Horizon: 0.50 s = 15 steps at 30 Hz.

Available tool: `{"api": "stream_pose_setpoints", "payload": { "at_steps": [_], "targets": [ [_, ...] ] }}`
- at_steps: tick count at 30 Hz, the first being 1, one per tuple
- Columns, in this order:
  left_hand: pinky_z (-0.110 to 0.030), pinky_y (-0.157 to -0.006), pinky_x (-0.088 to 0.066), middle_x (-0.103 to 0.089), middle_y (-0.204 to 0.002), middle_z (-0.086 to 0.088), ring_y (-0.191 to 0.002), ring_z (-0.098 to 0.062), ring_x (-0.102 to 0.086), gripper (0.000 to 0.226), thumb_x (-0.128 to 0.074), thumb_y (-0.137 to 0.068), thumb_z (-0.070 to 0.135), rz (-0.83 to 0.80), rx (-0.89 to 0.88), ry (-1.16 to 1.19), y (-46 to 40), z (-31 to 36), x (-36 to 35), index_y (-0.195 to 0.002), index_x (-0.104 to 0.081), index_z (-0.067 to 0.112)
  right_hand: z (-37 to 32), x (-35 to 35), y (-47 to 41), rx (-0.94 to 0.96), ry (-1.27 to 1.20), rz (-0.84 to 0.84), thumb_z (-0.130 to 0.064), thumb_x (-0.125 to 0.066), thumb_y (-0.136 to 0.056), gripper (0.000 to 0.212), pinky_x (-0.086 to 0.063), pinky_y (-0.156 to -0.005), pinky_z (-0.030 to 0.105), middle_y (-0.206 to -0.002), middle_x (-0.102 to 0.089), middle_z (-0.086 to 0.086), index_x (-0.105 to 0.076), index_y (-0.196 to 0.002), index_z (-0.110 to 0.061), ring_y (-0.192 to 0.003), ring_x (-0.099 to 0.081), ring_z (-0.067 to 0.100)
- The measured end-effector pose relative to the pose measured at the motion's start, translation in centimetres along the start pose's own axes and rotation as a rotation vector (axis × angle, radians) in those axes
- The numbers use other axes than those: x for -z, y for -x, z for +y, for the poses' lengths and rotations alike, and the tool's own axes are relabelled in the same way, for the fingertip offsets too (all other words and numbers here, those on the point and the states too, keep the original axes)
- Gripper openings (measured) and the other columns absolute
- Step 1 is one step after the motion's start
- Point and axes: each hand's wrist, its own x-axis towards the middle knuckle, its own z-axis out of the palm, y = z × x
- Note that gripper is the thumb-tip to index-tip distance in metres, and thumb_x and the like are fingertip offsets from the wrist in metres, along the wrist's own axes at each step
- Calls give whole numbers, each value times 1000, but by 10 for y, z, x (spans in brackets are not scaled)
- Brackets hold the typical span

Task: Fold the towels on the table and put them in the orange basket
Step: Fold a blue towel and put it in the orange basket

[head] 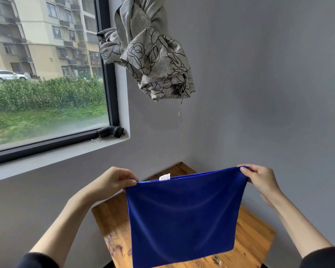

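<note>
Blue towel [182, 219] held up by its top corners above the wooden table [253, 235], spread flat and hanging, lower hem near the table's near edge. Left hand [112, 182] pinched on the top left corner, right hand [259, 180] pinched on the top right corner. White label [164, 177] standing at the top hem. Judged as the start of folding: towel squared up, no fold made yet. Next move likely called for bringing the two corners together, or lowering the cloth flat onto the table. Orange basket out of view.
</note>
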Motion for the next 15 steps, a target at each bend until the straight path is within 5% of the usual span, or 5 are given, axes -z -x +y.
{"api": "stream_pose_setpoints", "payload": {
  "at_steps": [15],
  "targets": [
    [-9, -61, -46, -67, -73, 27, -70, 1, -63, 23, -62, -88, 27, 52, -9, -111, 21, -16, -31, -71, -66, 42, -1, -2, -6, -100, -118, -26, 2, -53, -89, 15, -52, -80, 36, -89, -65, 15, -66, -90, -3, -84, -59, 28]
  ]
}}
